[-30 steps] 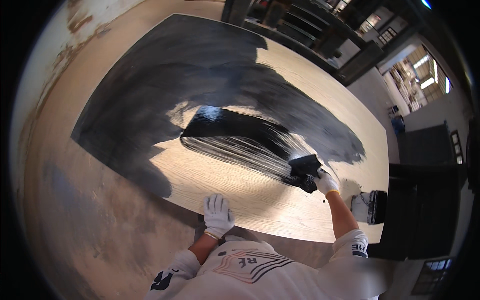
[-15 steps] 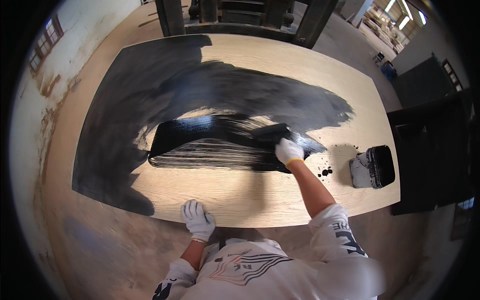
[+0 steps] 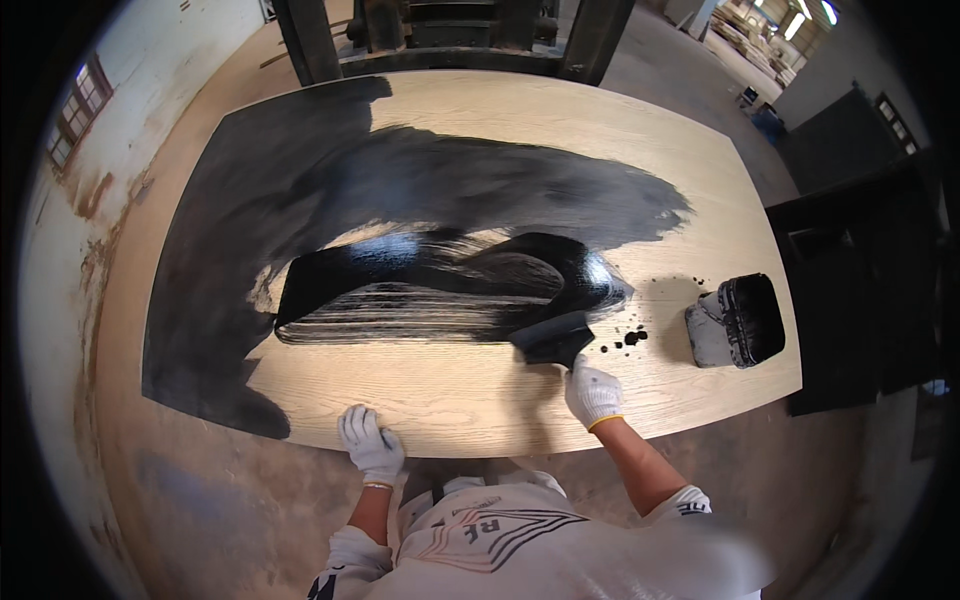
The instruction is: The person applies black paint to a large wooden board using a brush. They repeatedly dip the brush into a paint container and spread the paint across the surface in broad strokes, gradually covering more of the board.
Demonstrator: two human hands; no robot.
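Observation:
A wide, flat, black-coated spreading tool (image 3: 555, 340) rests on the pale wood-grain board (image 3: 480, 385), at the lower edge of a wet black streak. Black coating hides whether it ends in a blade or bristles. My right hand (image 3: 594, 393), in a white glove with a yellow cuff edge, is closed around its handle. Glossy fresh black paint (image 3: 390, 255) curves across the board's middle, with streaky bare grain showing through. My gloved left hand (image 3: 370, 443) lies on the board's near edge, fingers stretched out and holding nothing.
A paint-smeared square bucket (image 3: 735, 320) stands at the board's right end, beside black drops (image 3: 630, 338). Duller black covers the board's left end and a band toward the back. Dark metal framework (image 3: 450, 40) rises behind the board; a stained wall (image 3: 90, 215) runs along the left.
My right hand has pulled the tool toward me, leaving a glossy curved stroke that bends at its right end. My left hand stays at the board's near edge.

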